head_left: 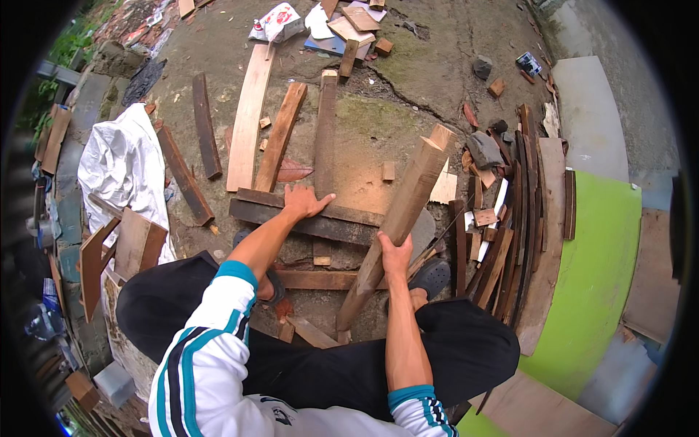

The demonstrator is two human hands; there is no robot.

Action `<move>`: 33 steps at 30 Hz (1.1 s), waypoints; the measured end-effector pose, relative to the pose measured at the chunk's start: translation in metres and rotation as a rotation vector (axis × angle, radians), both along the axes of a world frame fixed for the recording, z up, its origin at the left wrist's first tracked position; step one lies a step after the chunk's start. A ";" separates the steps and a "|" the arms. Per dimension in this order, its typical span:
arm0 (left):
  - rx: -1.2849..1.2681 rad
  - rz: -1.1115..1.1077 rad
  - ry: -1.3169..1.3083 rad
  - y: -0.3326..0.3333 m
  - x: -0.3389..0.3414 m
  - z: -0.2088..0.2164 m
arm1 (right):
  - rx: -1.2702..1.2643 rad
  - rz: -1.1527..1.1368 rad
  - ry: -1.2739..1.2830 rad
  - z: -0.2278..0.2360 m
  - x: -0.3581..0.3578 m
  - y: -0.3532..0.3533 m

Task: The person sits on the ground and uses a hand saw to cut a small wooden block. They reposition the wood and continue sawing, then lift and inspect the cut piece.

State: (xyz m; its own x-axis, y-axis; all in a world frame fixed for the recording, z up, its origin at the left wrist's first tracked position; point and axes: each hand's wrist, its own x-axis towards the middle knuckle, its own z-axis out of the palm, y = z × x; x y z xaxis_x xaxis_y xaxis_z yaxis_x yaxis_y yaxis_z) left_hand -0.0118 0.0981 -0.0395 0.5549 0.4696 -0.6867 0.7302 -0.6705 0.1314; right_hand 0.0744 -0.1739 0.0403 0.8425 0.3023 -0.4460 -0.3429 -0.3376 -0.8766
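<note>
My right hand is wrapped round a thick wooden post, which slants from between my legs up to the far right. The post's upper end has a pale, stepped cut. My left hand lies on a dark wooden beam that runs crosswise in front of me, its thumb and fingers apart. Beyond that beam, another dark beam stretches away from me. Next to it lie a brown plank and a wide pale board. A small wood block sits near some sawdust.
Stacked dark strips and a stone lie on the right, beside a green panel. A white sack and loose boards are on the left. Offcuts and a plastic bag lie at the far side.
</note>
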 end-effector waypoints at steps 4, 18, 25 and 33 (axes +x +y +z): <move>0.205 -0.135 -0.245 -0.025 -0.068 0.027 | -0.096 -0.061 -0.070 -0.004 0.006 0.025; 0.257 -0.250 -0.132 -0.055 -0.107 0.048 | -0.151 0.059 -0.164 0.038 -0.035 0.023; 0.442 -0.448 -0.168 -0.014 -0.091 0.005 | -0.099 0.028 -0.106 0.038 -0.025 0.005; 0.331 -0.539 -0.155 -0.018 -0.098 0.007 | -0.109 0.005 -0.131 0.019 -0.013 0.003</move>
